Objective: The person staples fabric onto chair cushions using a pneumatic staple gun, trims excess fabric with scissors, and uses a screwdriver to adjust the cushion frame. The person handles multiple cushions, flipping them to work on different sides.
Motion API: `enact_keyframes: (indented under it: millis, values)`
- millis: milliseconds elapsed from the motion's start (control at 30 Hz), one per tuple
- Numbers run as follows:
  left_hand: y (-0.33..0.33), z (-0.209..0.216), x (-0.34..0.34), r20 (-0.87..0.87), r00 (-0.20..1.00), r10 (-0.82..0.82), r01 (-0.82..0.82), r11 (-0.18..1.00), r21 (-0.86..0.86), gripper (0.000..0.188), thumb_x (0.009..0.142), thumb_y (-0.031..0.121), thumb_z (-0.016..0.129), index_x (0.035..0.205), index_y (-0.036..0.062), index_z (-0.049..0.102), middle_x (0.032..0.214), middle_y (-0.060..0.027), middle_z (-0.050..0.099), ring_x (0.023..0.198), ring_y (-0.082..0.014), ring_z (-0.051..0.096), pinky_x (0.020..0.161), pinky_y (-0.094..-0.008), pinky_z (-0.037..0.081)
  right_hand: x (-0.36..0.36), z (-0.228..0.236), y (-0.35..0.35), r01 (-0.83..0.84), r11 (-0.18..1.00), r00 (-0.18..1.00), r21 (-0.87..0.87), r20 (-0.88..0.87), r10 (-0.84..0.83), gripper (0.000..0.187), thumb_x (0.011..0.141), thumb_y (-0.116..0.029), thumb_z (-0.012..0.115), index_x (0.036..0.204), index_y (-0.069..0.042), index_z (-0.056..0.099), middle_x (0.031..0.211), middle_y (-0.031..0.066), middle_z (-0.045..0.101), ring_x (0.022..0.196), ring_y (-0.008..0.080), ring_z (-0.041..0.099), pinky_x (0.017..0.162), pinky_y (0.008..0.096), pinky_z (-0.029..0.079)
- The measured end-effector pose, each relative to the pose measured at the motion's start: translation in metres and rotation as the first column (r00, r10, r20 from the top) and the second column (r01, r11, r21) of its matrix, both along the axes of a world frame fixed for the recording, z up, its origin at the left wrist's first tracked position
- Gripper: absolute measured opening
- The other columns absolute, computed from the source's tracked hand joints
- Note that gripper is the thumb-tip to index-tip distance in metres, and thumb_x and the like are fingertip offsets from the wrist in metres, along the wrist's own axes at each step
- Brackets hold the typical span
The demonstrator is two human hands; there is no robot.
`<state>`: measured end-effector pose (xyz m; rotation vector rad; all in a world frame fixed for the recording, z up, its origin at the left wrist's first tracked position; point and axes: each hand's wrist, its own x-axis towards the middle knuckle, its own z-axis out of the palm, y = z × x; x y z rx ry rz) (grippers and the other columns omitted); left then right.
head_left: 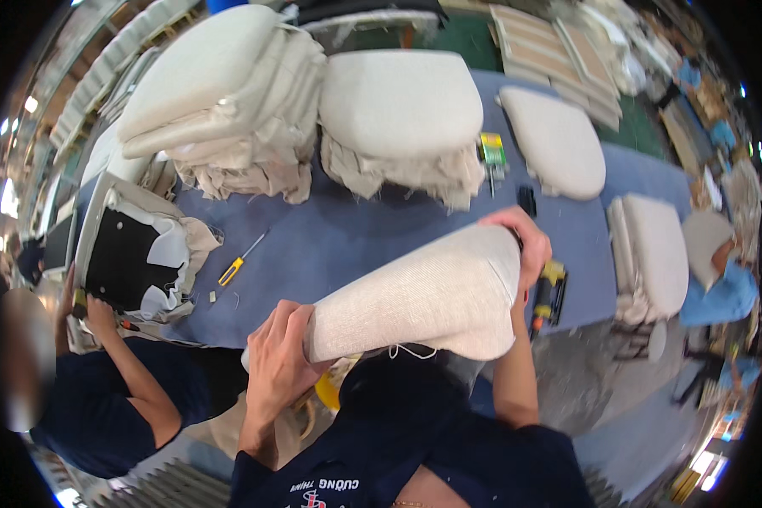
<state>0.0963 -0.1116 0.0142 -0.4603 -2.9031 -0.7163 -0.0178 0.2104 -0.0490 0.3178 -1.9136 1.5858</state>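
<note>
Between my two hands I hold a cream fabric-covered seat cushion (415,292), tilted up above the table's near edge. My left hand (281,351) grips its left end, fingers bent over the edge. At the upper right corner my right hand (527,244) is closed around the rim, its fingertips partly hidden. Loose white thread (413,350) hangs from the cushion's lower edge. Just right of my right forearm lies a yellow and black staple gun (550,292). Left of the cushion, on the blue-grey table (313,229), is a screwdriver (239,262) with a yellow handle.
Stacked cream cushions (220,93) stand at the back left, and another cushion pile (402,106) at the back middle. A single cushion (557,142) lies at the back right, near a green and yellow box (492,149). At left, a co-worker (118,398) handles an upturned seat (131,254).
</note>
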Motion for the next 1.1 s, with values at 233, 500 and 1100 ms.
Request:
enact_keyframes:
  millis: [233,500,1100]
  values:
    - [0.065,0.050,-0.063,0.068,0.811,-0.581,0.464,0.709,0.530,0.094,0.059,0.025,0.098,0.140,0.0052,0.053,0.142,-0.0241,0.053,0.123,-0.0400,0.060,0.104,-0.0467,0.047,0.010,-0.002,-0.019,-0.006,0.999,0.999,0.053,0.036,0.004,0.056,0.103,-0.042,0.038,0.095,0.003,0.070,0.097,0.0182,0.071,0.092,0.0307,0.067,0.085,0.0389,0.051]
    - [0.128,0.066,-0.133,-0.097,0.360,-0.928,0.617,0.159,0.770,0.027,0.067,0.001,0.086,0.089,0.0013,0.071,0.092,-0.0140,0.073,0.089,-0.0270,0.071,0.087,-0.0391,0.051,0.085,0.063,-0.018,-0.190,0.976,0.979,-0.103,-0.091,0.181,0.033,0.090,-0.030,0.071,0.083,0.001,0.063,0.079,0.0138,0.060,0.070,0.0283,0.058,0.065,0.0366,0.046]
    - [0.115,0.053,-0.111,-0.239,0.630,-0.739,0.547,0.204,0.812,0.019,0.064,0.003,0.083,0.078,0.0006,0.069,0.076,-0.0129,0.069,0.076,-0.0276,0.067,0.077,-0.0434,0.053,0.109,0.090,-0.036,-0.284,0.921,0.912,-0.266,0.223,0.346,0.015,0.083,-0.005,0.084,0.094,0.000,0.075,0.083,0.0118,0.072,0.075,0.0230,0.066,0.067,0.0328,0.050]
